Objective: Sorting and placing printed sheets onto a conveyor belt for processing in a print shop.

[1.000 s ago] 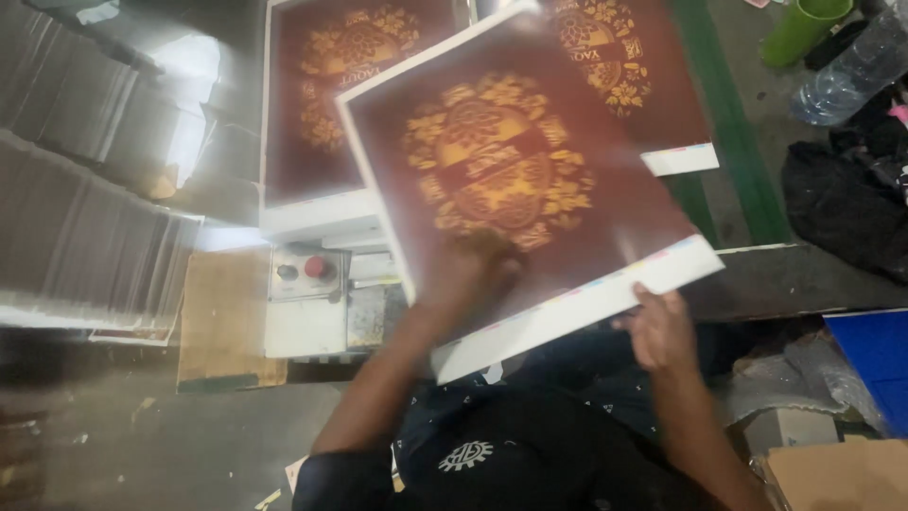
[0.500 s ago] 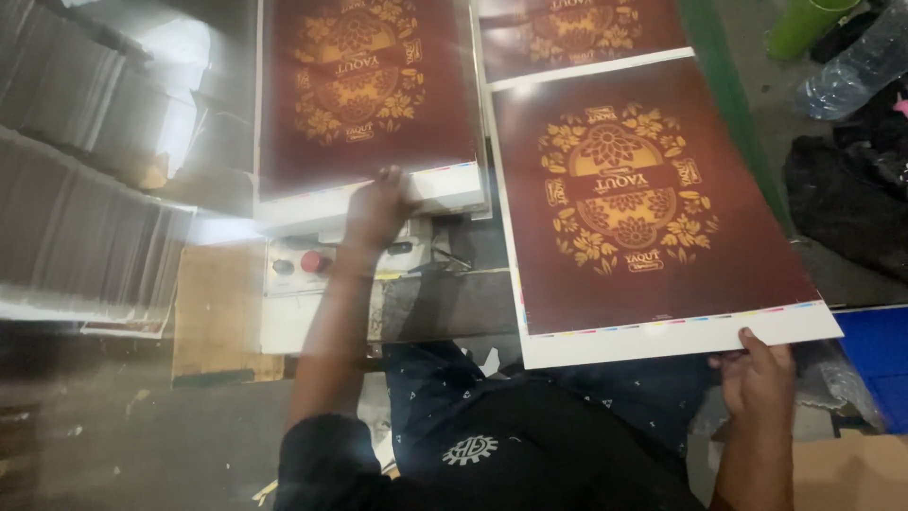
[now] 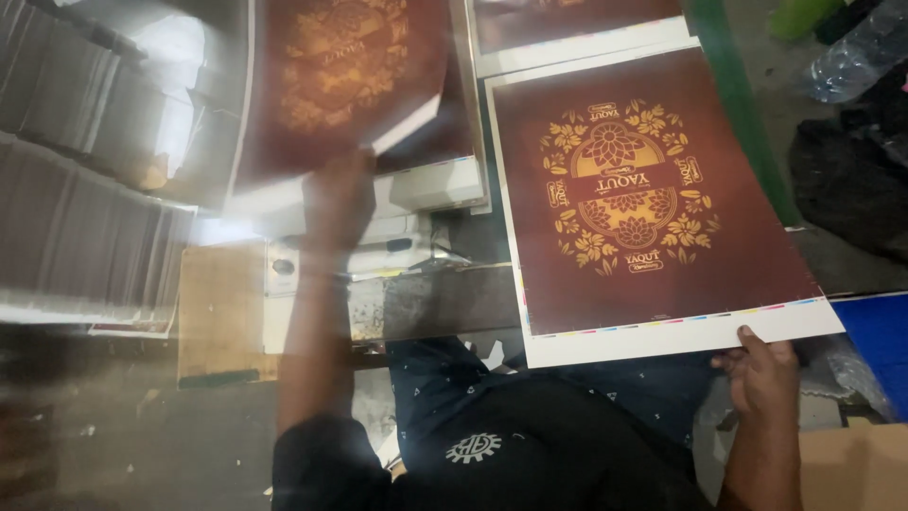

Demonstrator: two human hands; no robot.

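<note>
My right hand grips the near white margin of a large printed sheet, dark maroon with a gold floral emblem, lying flat on the right. My left hand is raised and blurred, holding the near edge of another maroon sheet that lifts off the left pile. A further printed sheet lies at the top behind them.
Tall stacks of grey paper stand at the left. A small control box with buttons sits below the left pile, beside a brown cardboard panel. A green bar, dark cloth and a blue bin are at right.
The right sheet has settled flat on the right side with my right hand at its near edge. My left hand has risen and lifted a sheet from the left pile.
</note>
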